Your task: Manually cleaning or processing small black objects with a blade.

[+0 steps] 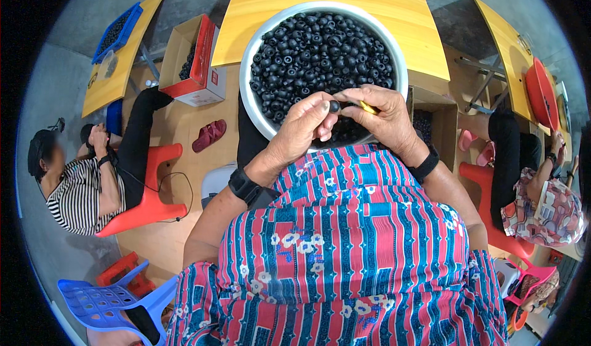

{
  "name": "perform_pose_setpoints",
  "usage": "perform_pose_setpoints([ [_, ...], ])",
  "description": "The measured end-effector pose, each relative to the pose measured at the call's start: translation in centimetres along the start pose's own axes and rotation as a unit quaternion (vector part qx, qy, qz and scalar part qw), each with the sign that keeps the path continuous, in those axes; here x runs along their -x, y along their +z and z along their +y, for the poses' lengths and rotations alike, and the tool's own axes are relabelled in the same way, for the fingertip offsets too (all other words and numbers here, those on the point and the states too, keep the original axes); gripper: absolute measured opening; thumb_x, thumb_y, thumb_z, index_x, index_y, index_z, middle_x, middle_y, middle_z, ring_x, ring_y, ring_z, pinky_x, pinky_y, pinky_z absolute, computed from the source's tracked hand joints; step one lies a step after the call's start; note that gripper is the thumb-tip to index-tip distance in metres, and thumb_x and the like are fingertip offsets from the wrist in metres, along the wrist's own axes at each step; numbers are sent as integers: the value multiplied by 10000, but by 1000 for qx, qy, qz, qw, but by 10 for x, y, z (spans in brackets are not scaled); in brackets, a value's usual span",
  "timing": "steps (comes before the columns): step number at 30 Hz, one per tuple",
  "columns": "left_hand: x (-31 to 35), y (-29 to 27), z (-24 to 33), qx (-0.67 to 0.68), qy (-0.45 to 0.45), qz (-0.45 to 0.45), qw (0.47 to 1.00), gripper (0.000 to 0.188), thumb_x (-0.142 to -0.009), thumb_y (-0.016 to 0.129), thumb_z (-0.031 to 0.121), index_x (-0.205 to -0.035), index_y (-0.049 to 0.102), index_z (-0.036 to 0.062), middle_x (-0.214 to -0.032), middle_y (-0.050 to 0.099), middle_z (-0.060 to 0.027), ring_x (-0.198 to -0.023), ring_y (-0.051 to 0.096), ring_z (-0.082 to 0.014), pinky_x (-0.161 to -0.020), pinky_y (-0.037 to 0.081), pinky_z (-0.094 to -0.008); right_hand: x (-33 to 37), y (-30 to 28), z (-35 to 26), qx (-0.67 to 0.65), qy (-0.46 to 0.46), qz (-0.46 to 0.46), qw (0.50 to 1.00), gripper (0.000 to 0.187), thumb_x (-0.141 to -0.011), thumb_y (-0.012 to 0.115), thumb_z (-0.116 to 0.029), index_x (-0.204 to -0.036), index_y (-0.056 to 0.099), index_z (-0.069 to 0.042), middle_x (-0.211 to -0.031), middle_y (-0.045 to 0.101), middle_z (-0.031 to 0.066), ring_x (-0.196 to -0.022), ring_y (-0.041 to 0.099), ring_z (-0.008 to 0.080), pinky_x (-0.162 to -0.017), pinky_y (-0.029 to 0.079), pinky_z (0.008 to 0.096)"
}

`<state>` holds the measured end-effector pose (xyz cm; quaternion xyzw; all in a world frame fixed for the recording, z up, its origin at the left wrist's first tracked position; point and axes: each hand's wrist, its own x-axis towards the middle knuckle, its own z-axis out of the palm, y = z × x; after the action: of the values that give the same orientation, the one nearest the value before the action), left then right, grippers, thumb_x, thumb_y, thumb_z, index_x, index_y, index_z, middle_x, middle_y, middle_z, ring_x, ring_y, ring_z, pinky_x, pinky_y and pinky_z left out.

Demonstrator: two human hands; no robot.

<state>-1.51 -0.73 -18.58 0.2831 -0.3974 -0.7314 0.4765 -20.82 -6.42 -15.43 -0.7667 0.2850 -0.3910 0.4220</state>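
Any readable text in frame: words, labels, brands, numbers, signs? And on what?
Red-and-white cardboard box: print on its side, too small to read.
Co-worker's patterned top, far right: bold pale lettering, not copied here.
I can make out no other text.

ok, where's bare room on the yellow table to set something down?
Yellow table: bare strips left and right of the bowl, plus space beyond it. Crowded: the bowl itself, packed with black pieces; left hand and right hand meet over its near side.
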Motion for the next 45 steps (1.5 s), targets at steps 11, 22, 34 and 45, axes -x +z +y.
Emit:
perform_pose_setpoints([
  [11, -3, 10, 4, 99, 17, 69, 992, 217, -1008, 519, 263, -1062, 567, 58, -764, 467, 30, -660, 419, -49, -584, 383, -195, -4, 8, -18, 166, -85, 58, 981, 307, -714, 748, -41, -1005, 727, -136, -701, 607, 82, -634, 614, 243, -579, 493, 332],
  [22, -2, 3, 2, 189, 11, 25, 982, 148, -972, 567, 179, -1074, 611, 80, -853, 534, 23, -708, 436, -66, -622, 364, -219, -7, 7, -18, 193, -172, 87, 962, 315, -694, 733, -14, -987, 724, -129, -647, 555, 68, -590, 588, 241, -539, 475, 342],
  [34, 14, -6, 37, 90, 61, 79, 991, 254, -998, 482, 202, -1195, 474, 43, -947, 548, -54, -709, 455, -88, -593, 385, -224, -1, -8, -3, 45, -9, 200, 979, 89, -815, 705, -5, -902, 704, -24, -833, 677, 41, -785, 624, 110, -712, 488, 240],
  [45, 2, 11, 37, -613, 86, 81, 781, 282, -809, 649, 39, -1088, 643, 79, -779, 515, -92, -662, 529, -218, -632, 447, -312, 0, -10, -2, -30, 37, 169, 984, 94, -837, 692, -11, -930, 705, -19, -898, 684, 38, -859, 621, 100, -770, 493, 237],
])
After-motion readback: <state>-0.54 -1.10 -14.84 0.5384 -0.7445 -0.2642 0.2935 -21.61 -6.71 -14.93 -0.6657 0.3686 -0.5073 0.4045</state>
